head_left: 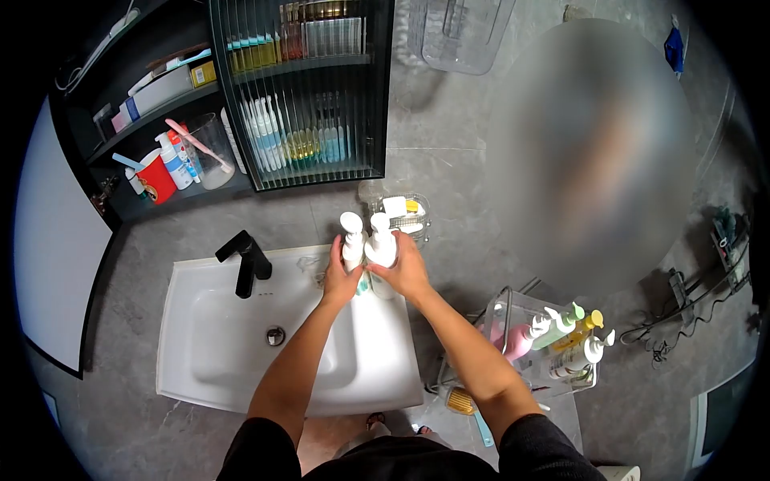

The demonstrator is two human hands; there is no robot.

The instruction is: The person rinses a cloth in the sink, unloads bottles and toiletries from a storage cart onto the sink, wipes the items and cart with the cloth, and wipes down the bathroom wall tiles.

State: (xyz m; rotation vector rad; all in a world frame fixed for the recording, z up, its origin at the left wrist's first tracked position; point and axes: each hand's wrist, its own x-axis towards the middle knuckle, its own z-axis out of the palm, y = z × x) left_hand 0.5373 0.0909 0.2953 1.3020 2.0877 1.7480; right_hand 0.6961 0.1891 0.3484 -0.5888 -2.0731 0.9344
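Two white pump bottles stand side by side at the back right corner of the white sink [216, 317]. My left hand [342, 280] is wrapped round the left pump bottle [353, 250]. Around the right pump bottle [382, 247], my right hand [407, 272] is closed, with its fingers on the far side. Both pump heads point up toward the camera. The lower parts of the bottles are partly hidden by my hands, so I cannot tell whether they touch the sink. Just behind them, a wire soap rack [413, 215] holds pale bars and a yellow item.
A black faucet [247, 260] rises at the sink's back left. Above hangs a dark cabinet [301, 88] with an open shelf holding a red cup [156, 178] and a glass [212, 152]. At right, a clear rack [513, 301] carries several pump bottles; a brush [460, 401] hangs below.
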